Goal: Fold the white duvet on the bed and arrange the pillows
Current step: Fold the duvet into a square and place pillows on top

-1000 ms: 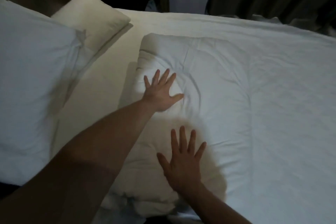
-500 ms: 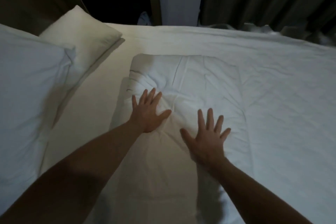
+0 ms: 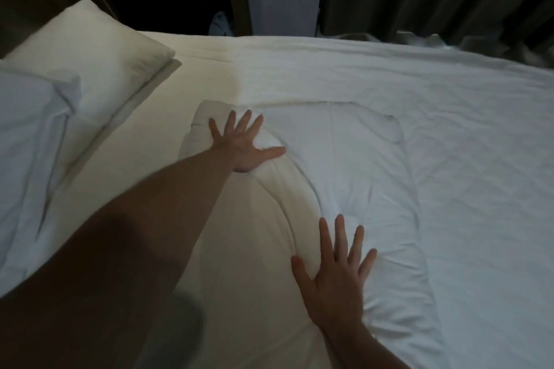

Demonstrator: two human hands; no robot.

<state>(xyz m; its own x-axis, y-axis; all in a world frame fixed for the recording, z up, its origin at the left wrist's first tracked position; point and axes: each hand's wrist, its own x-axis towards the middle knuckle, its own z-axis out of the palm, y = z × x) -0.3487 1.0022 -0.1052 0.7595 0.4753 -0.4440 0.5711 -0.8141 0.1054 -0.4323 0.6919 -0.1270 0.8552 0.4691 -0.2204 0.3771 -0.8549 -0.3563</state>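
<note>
Item: folded white duvet [image 3: 344, 165], under my left hand [image 3: 242, 144] and right hand [image 3: 332, 275]; both flat, fingers spread, grasping nothing, pressing to flatten folds.

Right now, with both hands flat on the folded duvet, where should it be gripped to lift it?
Probably at the rounded folded edge of the duvet, coming from the pillow side: it stands thick above the sheet, so the left hand could curl under it.

Duvet [image 3: 344, 165] — matt, creased white cloth.
</note>
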